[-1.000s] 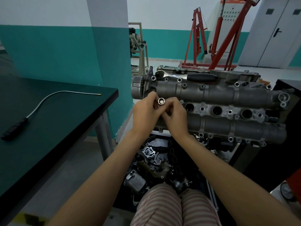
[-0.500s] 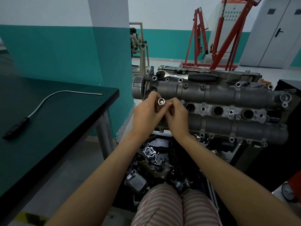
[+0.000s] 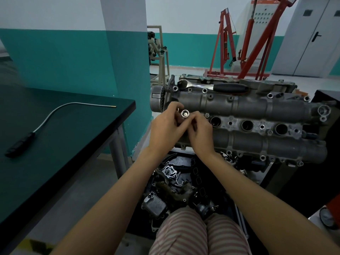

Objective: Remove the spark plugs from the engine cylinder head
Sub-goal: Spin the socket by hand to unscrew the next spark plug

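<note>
We are holding a socket over the first plug hole.
From the head view, our left hand (image 3: pixel 165 129) and right hand (image 3: pixel 199 134) fingers are pinching the shiny socket (image 3: pixel 185 113) at the cylinder head (image 3: pixel 248 109); three holes (image 3: pixel 247 125) look empty, and we cannot see any plug, so we guess most work is left.

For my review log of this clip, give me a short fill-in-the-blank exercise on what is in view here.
1. Both hands hold a metal ____ over the cylinder head.
2. To the right of the right hand, ____ plug wells show open.
3. The ratchet lies on top of the ____.
4. The flexible pickup tool lies on the dark ____.

Missing words: socket; three; engine; table
</note>
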Demonstrator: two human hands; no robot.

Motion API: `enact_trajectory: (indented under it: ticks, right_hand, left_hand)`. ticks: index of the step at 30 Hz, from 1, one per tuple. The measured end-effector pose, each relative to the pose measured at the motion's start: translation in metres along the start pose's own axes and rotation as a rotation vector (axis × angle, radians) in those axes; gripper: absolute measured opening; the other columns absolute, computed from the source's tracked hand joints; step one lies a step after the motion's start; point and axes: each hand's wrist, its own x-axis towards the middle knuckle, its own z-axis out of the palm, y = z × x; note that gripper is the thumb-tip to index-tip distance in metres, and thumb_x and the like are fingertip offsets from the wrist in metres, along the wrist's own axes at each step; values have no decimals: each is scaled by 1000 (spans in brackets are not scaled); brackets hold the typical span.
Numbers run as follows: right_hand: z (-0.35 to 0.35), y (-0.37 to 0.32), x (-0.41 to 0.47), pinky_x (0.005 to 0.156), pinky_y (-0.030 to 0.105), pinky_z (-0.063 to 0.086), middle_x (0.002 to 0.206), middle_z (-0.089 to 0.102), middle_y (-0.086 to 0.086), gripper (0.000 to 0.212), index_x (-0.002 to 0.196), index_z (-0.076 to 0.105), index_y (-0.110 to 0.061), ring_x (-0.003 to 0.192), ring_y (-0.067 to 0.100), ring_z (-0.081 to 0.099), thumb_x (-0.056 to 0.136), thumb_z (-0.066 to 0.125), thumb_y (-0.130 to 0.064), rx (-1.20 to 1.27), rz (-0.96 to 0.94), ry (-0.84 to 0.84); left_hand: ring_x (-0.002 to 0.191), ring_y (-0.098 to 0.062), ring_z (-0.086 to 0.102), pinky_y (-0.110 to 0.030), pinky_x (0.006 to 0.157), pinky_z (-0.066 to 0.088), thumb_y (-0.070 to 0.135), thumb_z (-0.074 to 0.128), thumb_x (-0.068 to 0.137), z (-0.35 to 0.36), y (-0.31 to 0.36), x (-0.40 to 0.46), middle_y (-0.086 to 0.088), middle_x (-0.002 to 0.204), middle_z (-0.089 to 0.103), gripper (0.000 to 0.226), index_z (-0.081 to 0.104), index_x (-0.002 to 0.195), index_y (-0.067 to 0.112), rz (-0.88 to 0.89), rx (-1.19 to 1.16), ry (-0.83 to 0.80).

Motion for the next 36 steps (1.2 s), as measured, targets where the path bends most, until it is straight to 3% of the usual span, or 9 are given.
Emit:
enact_trajectory:
  ticks: [3, 7, 12, 17, 21, 23, 26, 30, 36]
  right_hand:
    - [-1, 1, 1, 75, 2, 32, 95, 63, 4, 25, 110, 61, -7, 82, -1, 47, 89, 47, -8, -120, -76, -43]
    - [0, 2, 1, 85, 10, 37, 111, 62, 8, 36, 125, 53, -8, 98, 13, 56, 89, 55, -12, -124, -19, -69]
    - [1, -1, 2, 60, 22, 34, 72, 49, -9, 22, 77, 45, -25, 64, 4, 43, 85, 60, -11, -32, 80, -1]
    - [-2, -2, -1, 74, 12, 36, 96, 63, 5, 22, 108, 61, -6, 85, 7, 51, 89, 49, -6, -98, -54, -45]
    - [0, -2, 2, 82, 23, 44, 108, 62, 6, 36, 124, 52, -9, 96, 14, 56, 88, 57, -13, -110, 39, -75]
    - [1, -3, 3, 72, 28, 46, 96, 62, 5, 26, 108, 55, -13, 84, 15, 57, 84, 64, -17, -36, 136, -45]
    - [-1, -4, 2, 62, 26, 39, 78, 57, -2, 3, 84, 55, -15, 71, 12, 51, 85, 57, -14, -1, 82, -25]
    - [-4, -3, 2, 79, 24, 44, 101, 65, 5, 26, 110, 61, -9, 92, 17, 59, 88, 49, -6, -75, -47, -97]
    - [-1, -3, 2, 74, 26, 44, 100, 63, 3, 29, 110, 55, -12, 88, 15, 58, 82, 64, -15, -72, 59, -69]
  left_hand:
    - [57, 1, 47, -13, 57, 41, 20, 62, 88, -6, -5, -1, 20, 66, 48, 23, 62, 110, 15, 64, 18, -48]
    - [54, -15, 50, -33, 53, 43, 29, 67, 85, 0, -2, 1, 1, 61, 55, 26, 55, 78, 6, -12, 8, 31]
    - [52, -8, 47, -24, 49, 39, 33, 68, 84, 2, 1, 1, 8, 58, 51, 27, 53, 81, 10, -35, -32, 47]
    - [58, 4, 48, -10, 56, 37, 20, 63, 87, -6, -4, -2, 19, 62, 46, 22, 61, 108, 15, 58, 15, -42]
    - [54, -11, 48, -31, 53, 44, 25, 66, 86, -1, -2, 0, 4, 62, 54, 22, 56, 81, 7, -16, -11, 19]
    - [52, -12, 45, -30, 51, 40, 30, 69, 83, 2, 0, 1, 4, 58, 50, 30, 50, 75, 10, -47, -18, 45]
    - [55, -7, 44, -21, 52, 38, 33, 68, 84, 1, 1, -1, 9, 64, 50, 25, 53, 85, 12, -6, 30, -6]
    - [67, 2, 41, -6, 60, 35, 21, 63, 87, -5, -2, -3, 16, 77, 47, 24, 62, 110, 13, 85, 51, -36]
    - [50, -15, 41, -30, 49, 33, 33, 67, 84, 5, 2, 2, 3, 55, 46, 36, 46, 69, 8, -60, 16, 62]
